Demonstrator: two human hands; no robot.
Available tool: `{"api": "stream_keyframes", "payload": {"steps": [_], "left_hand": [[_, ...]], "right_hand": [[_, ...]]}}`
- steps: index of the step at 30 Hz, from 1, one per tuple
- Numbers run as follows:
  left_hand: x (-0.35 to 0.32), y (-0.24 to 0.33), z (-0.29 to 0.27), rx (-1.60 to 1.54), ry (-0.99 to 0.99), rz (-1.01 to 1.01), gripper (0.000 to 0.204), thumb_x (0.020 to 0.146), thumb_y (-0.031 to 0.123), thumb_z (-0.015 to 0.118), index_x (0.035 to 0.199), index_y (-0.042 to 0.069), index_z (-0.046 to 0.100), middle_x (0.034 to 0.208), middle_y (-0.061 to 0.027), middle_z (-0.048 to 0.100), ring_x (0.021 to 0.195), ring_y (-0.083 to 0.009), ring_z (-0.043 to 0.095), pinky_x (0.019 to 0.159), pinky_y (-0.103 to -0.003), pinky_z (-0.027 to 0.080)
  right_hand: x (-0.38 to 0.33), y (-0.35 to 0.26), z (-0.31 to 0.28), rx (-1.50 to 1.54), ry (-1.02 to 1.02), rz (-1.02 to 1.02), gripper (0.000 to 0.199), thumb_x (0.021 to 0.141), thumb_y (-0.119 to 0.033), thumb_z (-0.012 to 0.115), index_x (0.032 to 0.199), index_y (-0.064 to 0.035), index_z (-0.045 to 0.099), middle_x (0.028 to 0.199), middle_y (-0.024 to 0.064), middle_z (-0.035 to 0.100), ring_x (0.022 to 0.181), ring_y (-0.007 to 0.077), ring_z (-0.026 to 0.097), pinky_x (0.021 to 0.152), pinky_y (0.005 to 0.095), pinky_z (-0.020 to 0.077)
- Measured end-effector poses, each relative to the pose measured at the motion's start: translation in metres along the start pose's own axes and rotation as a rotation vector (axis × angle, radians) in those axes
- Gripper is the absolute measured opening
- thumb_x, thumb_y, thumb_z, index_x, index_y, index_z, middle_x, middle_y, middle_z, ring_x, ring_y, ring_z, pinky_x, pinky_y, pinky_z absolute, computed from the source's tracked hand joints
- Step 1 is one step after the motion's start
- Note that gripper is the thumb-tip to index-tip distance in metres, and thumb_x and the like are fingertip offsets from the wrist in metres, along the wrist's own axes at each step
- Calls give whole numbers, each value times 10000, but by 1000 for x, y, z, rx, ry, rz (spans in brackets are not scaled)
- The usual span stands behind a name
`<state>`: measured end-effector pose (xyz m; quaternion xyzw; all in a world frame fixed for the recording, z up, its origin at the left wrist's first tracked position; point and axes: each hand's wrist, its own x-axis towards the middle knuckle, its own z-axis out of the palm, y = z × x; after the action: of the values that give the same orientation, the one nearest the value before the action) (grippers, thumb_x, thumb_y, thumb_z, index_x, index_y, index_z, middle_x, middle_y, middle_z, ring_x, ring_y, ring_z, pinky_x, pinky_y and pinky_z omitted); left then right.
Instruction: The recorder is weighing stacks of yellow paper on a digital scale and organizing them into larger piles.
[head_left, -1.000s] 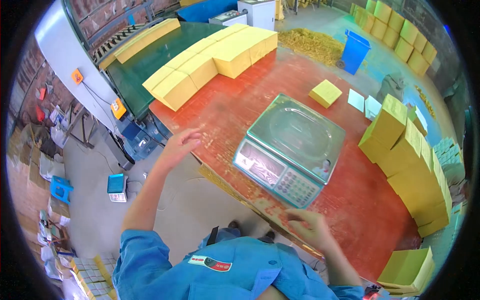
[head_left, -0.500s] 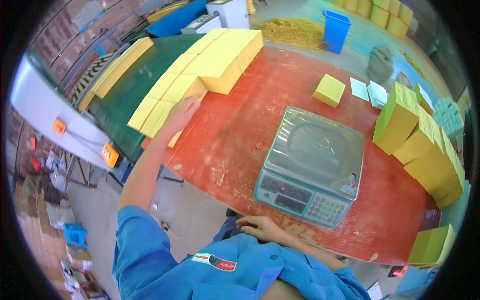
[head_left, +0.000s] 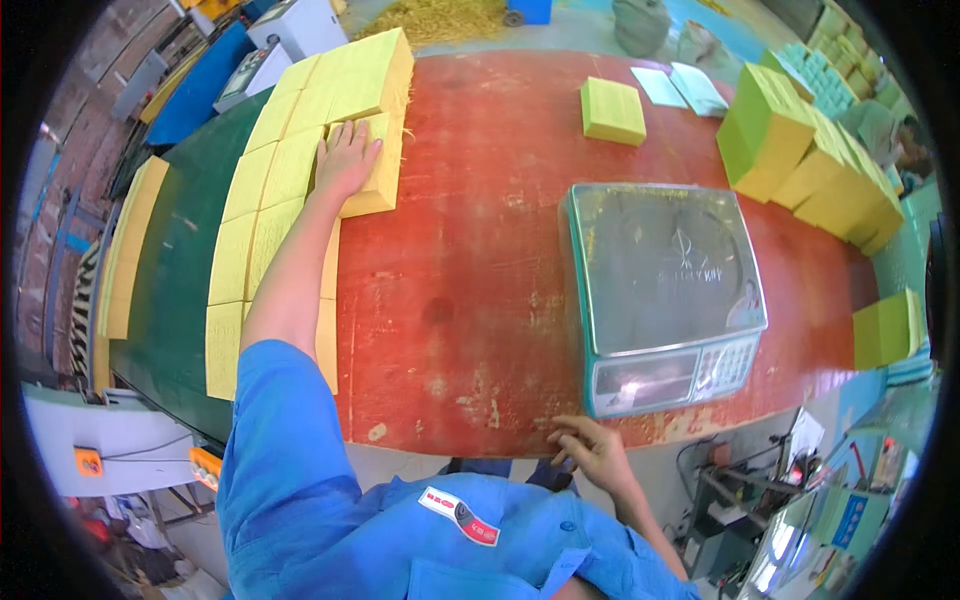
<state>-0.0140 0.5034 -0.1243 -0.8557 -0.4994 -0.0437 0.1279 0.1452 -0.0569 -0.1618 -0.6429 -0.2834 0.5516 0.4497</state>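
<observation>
My left hand [head_left: 345,160] lies with outstretched fingers on top of a block of stacked yellow paper [head_left: 376,185] at the inner side of the rows. Several more yellow paper blocks [head_left: 232,255] stand packed together along the left of the red table, partly hidden under my left forearm. Near the table's front edge hovers my right hand [head_left: 592,452], its fingers loosely bent and apart, with nothing seen in them. A digital scale [head_left: 665,275] with a bare metal pan is beyond and to the right of that hand.
The red table [head_left: 470,300] joins a green surface [head_left: 175,250] on the left, where a long yellow row [head_left: 133,250] stands. A single yellow block [head_left: 612,110] and pale sheets [head_left: 680,88] lie beyond the scale. More yellow stacks [head_left: 765,130] line the right side.
My view has turned left. My left hand has moved farther along the rows onto the inner block. My right hand has shifted right, toward the scale's near side.
</observation>
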Motion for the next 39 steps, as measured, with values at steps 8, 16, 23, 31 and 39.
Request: {"api": "stream_keyframes", "payload": {"steps": [8, 16, 23, 31, 39], "left_hand": [[-108, 34, -9, -338, -30, 201, 576, 1008, 443, 311, 1480, 116, 344, 1544, -142, 292, 1431, -298, 258, 1151, -474, 208], [-348, 128, -124, -428, -53, 461, 530, 981, 307, 423, 1455, 75, 380, 1530, -146, 310, 1422, -324, 270, 1159, -469, 192], [-418, 149, -161, -476, -148, 608, 554, 921, 245, 490, 1442, 79, 406, 1521, -145, 331, 1420, -326, 279, 1162, -484, 187], [-419, 143, -154, -506, -123, 711, 522, 919, 231, 507, 1422, 106, 446, 1505, -128, 365, 1403, -322, 316, 1153, -484, 220], [-412, 134, -140, -546, -57, 738, 507, 950, 226, 470, 1438, 100, 420, 1516, -116, 352, 1411, -303, 307, 1165, -455, 216]], "right_hand": [[-12, 8, 3, -50, 10, -128, 276, 918, -78, 592, 1178, 13, 606, 927, 109, 695, 691, 121, 667, 582, 269, 530], [-54, 21, 11, 133, 23, -248, 365, 920, -113, 597, 1257, 4, 524, 876, 110, 689, 703, 151, 662, 626, 284, 521], [-29, 25, 26, -259, 225, -491, 480, 874, -119, 643, 1317, -43, 475, 874, 169, 677, 748, 245, 679, 655, 349, 516], [-22, 52, 26, -365, 433, -669, 142, 849, -151, 636, 929, -42, 597, 818, 169, 645, 805, 363, 643, 676, 439, 508], [-96, 163, 23, -1057, -5, -270, 194, 873, -201, 634, 964, -30, 635, 796, 162, 656, 684, 293, 646, 627, 374, 517]]}}
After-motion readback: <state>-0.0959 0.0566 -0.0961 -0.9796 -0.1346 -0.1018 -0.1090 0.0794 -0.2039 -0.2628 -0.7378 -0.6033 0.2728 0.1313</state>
